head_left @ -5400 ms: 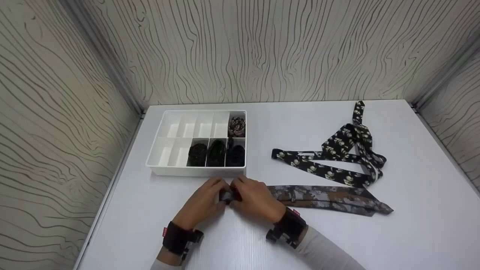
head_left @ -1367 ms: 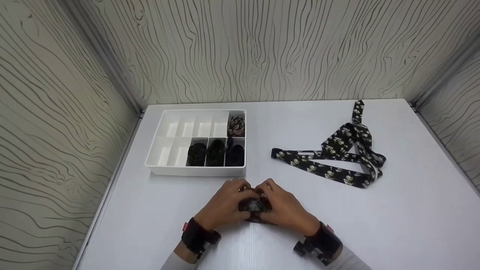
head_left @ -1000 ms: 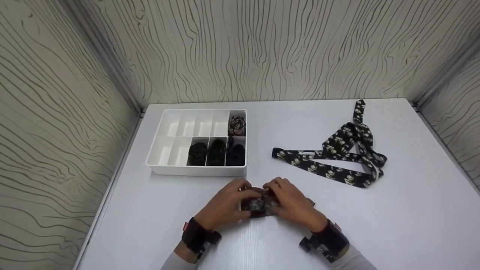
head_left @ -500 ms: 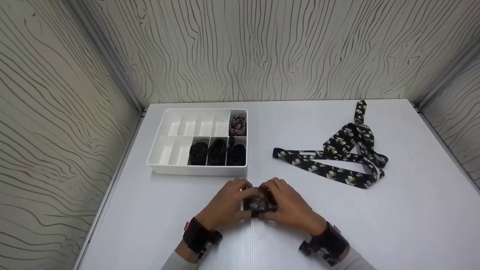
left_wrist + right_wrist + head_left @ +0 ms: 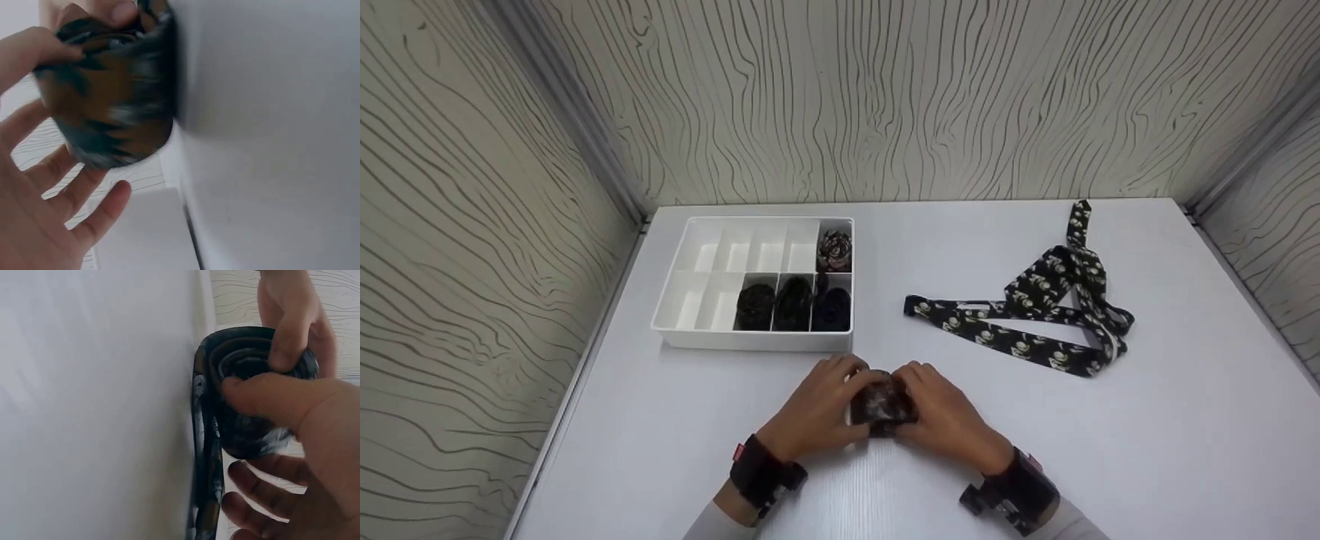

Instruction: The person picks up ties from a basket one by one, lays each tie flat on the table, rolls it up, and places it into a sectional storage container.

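A necktie [image 5: 881, 405] with a grey, brown and dark camouflage pattern is coiled into a thick roll on the table, between both hands. My left hand [image 5: 819, 411] grips the roll's left side, its thumb against the coil's near end. From the right, my right hand [image 5: 949, 420] holds the same roll, thumb pressed on the coiled layers. In the right wrist view the spiral edge of the roll [image 5: 247, 430] faces the camera, and a short flat tail [image 5: 205, 478] runs along the tabletop. The left wrist view shows the roll's brown and green outer face [image 5: 107, 107].
Behind the hands stands a white divided tray [image 5: 754, 341]. Rolled dark ties [image 5: 793, 304] fill several right-hand compartments; the left ones are bare. A black necktie [image 5: 1027, 345] with a pale pattern lies loosely looped at the right. Patterned wall panels [image 5: 870, 97] border the table.
The camouflage tie, earlier stretched flat to the right, is now wound into a bigger roll. Both hands have shifted right with it. The tray and black tie stay put.
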Available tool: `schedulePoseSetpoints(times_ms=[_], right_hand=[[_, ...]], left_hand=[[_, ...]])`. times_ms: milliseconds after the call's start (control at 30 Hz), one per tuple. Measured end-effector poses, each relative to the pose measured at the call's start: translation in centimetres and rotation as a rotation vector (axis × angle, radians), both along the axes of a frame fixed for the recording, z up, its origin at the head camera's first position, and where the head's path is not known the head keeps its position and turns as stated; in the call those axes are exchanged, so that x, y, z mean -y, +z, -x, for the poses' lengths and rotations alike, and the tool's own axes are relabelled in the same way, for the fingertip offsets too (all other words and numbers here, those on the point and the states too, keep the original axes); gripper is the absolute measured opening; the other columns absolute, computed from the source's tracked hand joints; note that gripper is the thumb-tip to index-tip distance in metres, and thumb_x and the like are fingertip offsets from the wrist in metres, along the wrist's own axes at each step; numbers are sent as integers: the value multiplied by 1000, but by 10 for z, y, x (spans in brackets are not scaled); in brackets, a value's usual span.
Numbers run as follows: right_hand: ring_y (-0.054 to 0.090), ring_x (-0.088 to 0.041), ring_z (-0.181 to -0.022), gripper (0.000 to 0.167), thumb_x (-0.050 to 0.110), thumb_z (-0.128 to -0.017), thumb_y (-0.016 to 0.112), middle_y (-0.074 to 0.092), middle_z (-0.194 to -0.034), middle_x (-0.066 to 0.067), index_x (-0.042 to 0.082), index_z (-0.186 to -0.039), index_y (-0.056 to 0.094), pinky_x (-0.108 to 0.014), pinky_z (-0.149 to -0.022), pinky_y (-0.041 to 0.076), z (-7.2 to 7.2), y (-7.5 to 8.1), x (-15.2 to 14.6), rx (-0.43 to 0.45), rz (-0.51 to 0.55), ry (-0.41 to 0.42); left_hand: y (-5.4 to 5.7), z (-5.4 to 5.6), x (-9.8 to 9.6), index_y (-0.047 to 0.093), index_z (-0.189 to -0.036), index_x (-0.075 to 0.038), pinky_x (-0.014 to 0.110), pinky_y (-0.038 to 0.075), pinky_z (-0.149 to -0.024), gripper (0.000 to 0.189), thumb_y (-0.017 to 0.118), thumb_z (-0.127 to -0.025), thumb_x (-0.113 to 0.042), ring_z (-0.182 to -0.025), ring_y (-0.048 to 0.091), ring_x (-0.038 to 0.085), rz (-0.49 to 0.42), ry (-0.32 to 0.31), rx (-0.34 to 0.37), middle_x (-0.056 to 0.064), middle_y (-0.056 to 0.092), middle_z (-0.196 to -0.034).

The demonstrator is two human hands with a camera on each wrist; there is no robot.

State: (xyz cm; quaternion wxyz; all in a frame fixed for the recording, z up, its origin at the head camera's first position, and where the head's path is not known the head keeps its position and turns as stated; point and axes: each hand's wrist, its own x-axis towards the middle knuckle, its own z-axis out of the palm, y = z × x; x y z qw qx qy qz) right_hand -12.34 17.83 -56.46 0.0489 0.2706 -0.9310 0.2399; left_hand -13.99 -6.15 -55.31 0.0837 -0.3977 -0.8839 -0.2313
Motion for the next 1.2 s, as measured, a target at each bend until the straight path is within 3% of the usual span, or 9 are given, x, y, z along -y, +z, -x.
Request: schedulePoseSetpoints(times_ms=[233, 400, 533, 600, 700, 833, 933, 1033, 1200], right_hand=[[64, -20, -114, 74, 29, -74, 96, 57, -125, -1, 17, -136, 59, -45, -97, 60, -3, 2, 1, 82, 42, -20], [64, -17, -105, 68, 33, -75, 95, 52, -117, 2, 19, -130, 59, -40, -87, 62, -4, 5, -1, 112, -3, -38], [70, -19, -96, 64, 31, -77, 92, 66, -113, 1, 19, -130, 57, -39, -79, 60, -3, 7, -3, 114, -26, -23], [73, -23, -90, 63, 27, -77, 91, 73, -108, -3, 17, -128, 55, -40, -74, 58, -3, 7, -6, 130, -27, -24], [74, -29, -85, 63, 22, -77, 91, 77, -100, -11, 15, -126, 52, -42, -71, 58, -3, 5, -10, 181, -3, -26], [75, -33, -89, 61, 17, -80, 90, 77, -101, -15, 13, -126, 49, -43, -77, 60, -4, 0, -12, 246, 99, -11], [76, -34, -98, 61, 9, -81, 87, 77, -109, -17, 13, -128, 49, -47, -86, 61, -3, -3, -11, 259, 163, 2], [76, -33, -104, 62, -4, -79, 81, 76, -113, -17, 12, -129, 48, -50, -92, 61, -2, -5, -9, 238, 200, 7], [75, -30, -102, 69, -15, -73, 71, 75, -116, -16, 9, -133, 47, -47, -89, 62, 0, -4, -6, 107, 217, 17]], left_hand=[[-2, -1, -2, 72, -128, -26, 33, 52, -104, 51, 90, -80, -33, -117, 57, 16, -46, -28, 24, -2, 62, -124], [-1, -1, -6, 75, -128, -26, 33, 51, -104, 49, 89, -82, -34, -116, 56, 16, -64, -48, 36, -2, 63, -126], [1, 0, -8, 75, -132, -27, 34, 51, -101, 48, 85, -87, -41, -115, 56, 17, -63, -53, 51, -4, 63, -127], [0, 0, -8, 69, -141, -25, 36, 51, -105, 54, 77, -94, -50, -121, 56, 18, -62, -38, 104, -2, 62, -133], [-3, 0, -5, 55, -155, -18, 39, 52, -108, 66, 60, -103, -59, -126, 56, 17, -70, 38, 257, 3, 59, -140], [-9, -1, -4, 54, -151, -12, 36, 56, -97, 63, 46, -110, -58, -110, 62, 12, -91, 130, 478, 2, 67, -125], [-12, 0, -6, 59, -143, -14, 31, 55, -90, 55, 44, -111, -56, -100, 64, 9, -126, 119, 583, -1, 71, -113], [-13, 1, -8, 56, -142, -16, 28, 53, -87, 49, 44, -112, -54, -95, 63, 9, -192, 97, 646, 1, 71, -112], [-9, 4, -14, 46, -152, -12, 31, 53, -93, 57, 54, -109, -49, -103, 66, 13, -336, 81, 733, 12, 72, -123]])
